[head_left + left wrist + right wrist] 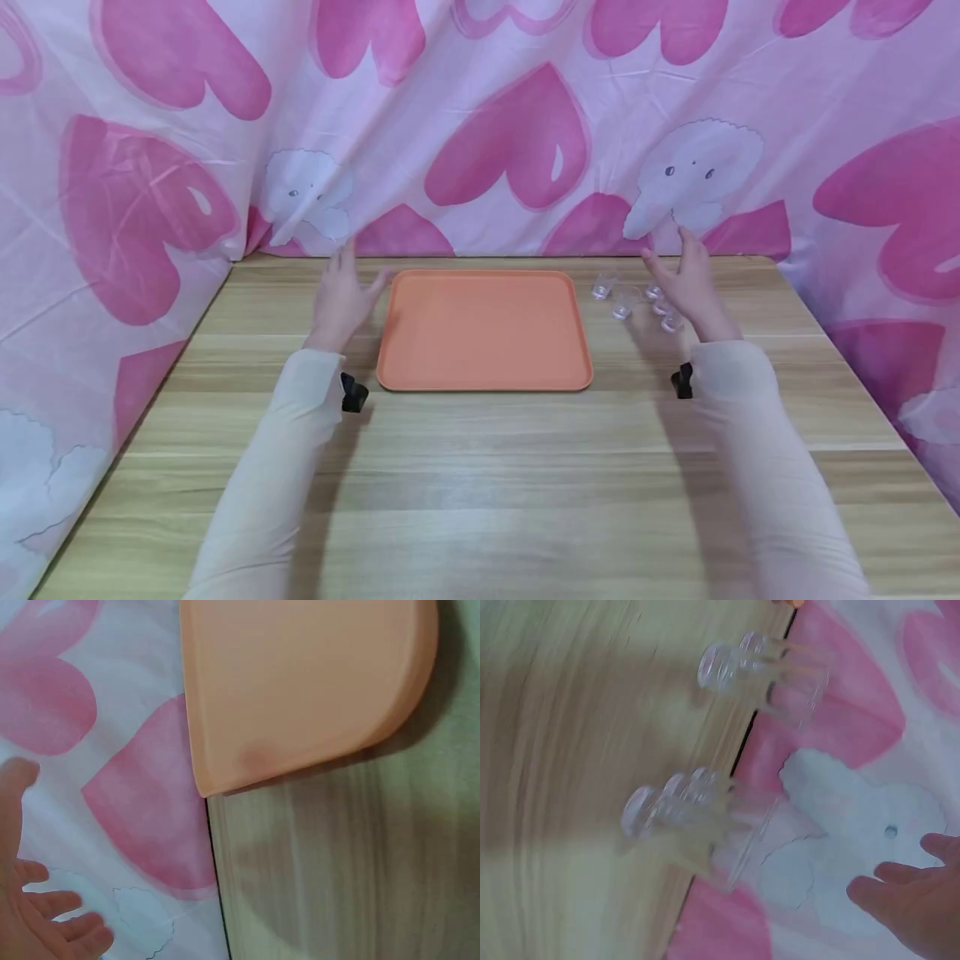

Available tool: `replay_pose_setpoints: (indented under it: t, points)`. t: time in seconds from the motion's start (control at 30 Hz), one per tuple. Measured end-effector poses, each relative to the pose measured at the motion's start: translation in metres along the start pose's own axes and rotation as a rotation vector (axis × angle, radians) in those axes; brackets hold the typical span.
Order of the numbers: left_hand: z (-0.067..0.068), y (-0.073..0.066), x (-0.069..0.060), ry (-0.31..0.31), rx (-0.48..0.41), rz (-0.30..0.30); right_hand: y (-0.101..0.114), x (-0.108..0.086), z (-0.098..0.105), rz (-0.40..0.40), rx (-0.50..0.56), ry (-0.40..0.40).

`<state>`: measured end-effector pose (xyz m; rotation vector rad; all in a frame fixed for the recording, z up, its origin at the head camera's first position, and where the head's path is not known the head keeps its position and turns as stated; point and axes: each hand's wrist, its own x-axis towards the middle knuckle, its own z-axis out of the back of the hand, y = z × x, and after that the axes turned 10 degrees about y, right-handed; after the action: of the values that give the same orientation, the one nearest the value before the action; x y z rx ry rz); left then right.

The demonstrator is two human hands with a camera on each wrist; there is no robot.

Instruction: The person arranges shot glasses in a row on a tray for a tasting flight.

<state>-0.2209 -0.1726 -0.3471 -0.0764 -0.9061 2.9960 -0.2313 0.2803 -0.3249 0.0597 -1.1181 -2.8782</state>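
Observation:
An orange tray (483, 331) lies flat on the wooden table, and its corner fills the top of the left wrist view. My left hand (343, 298) hovers just left of the tray, fingers spread and holding nothing. Several small clear glasses (622, 308) stand upright to the right of the tray. Over the rightmost of them is my right hand (688, 283), its fingers extended and apart from the glasses. In the right wrist view the glasses (720, 667) form two groups, with the right hand (915, 900) at the lower right.
A pink-and-white curtain (480, 125) with hearts and cartoon figures hangs along the table's back edge and left side. The wooden tabletop (480, 483) stretches toward the front. A black wrist device (353, 392) sits at the left cuff, another (682, 381) at the right.

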Motion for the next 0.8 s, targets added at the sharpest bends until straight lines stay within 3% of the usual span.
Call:
replay_pose_setpoints:
  t: [0.17, 0.43, 0.57, 0.8]
  points:
    - [-0.004, 0.006, -0.002, 0.012, -0.121, -0.003, -0.017, -0.008, 0.014, -0.104, 0.082, 0.102]
    - [-0.016, 0.015, -0.006, 0.122, -0.254, 0.012, -0.046, -0.024, 0.024, -0.217, 0.136, 0.214]
    - [-0.024, 0.016, -0.007, 0.158, -0.280, 0.024, -0.057, -0.028, 0.025, -0.211, 0.146, 0.246]
    - [-0.035, 0.021, -0.010, 0.215, -0.252, 0.048, -0.071, -0.029, 0.021, -0.236, 0.109, 0.316]
